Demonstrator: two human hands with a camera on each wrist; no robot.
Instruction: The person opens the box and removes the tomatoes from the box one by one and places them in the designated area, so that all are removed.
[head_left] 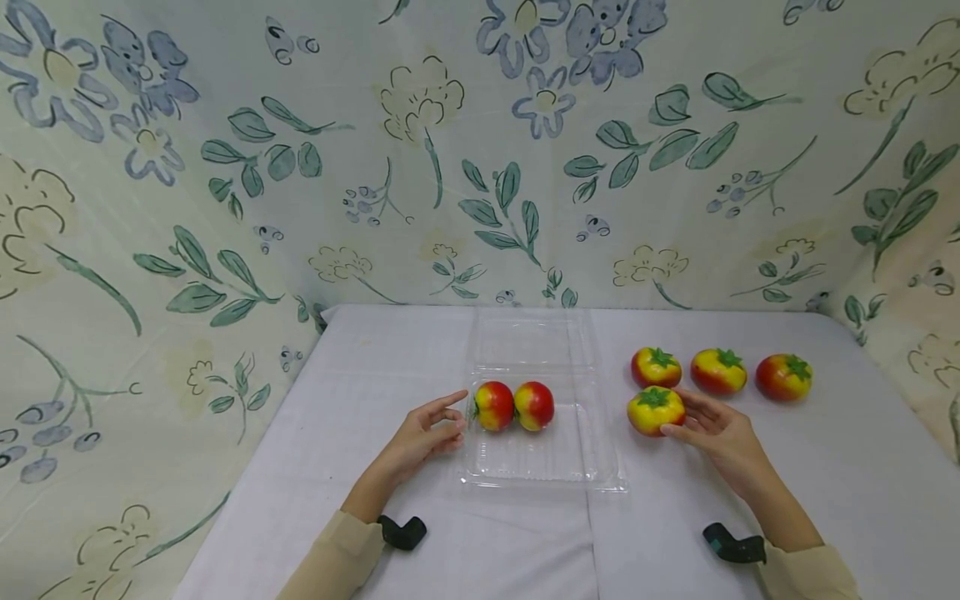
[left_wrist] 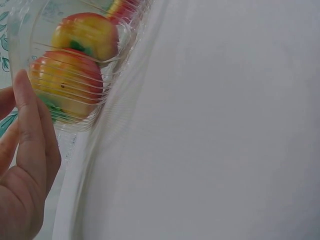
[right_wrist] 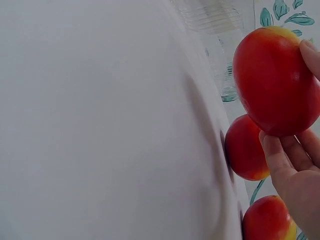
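My right hand [head_left: 712, 433] pinches a red-and-yellow persimmon [head_left: 654, 412] with a green leafy cap between thumb and fingers. The right wrist view shows this persimmon [right_wrist: 275, 82] raised off the cloth. A clear plastic clamshell box [head_left: 525, 458] lies with its lid [head_left: 525, 340] folded back. Inside its base, at the left, two persimmons [head_left: 495, 407] lie tipped on their sides, against each other. Beside the box's left edge is my left hand [head_left: 423, 433], index finger extended. Its fingers [left_wrist: 31, 130] hold nothing; whether they touch the plastic I cannot tell.
Beyond the right hand, a row of three persimmons [head_left: 718, 372] sits on the white tablecloth [head_left: 375, 358]. A flower-printed cloth [head_left: 420, 208] hangs behind and at the sides. Black straps [head_left: 403, 533] are on both wrists.
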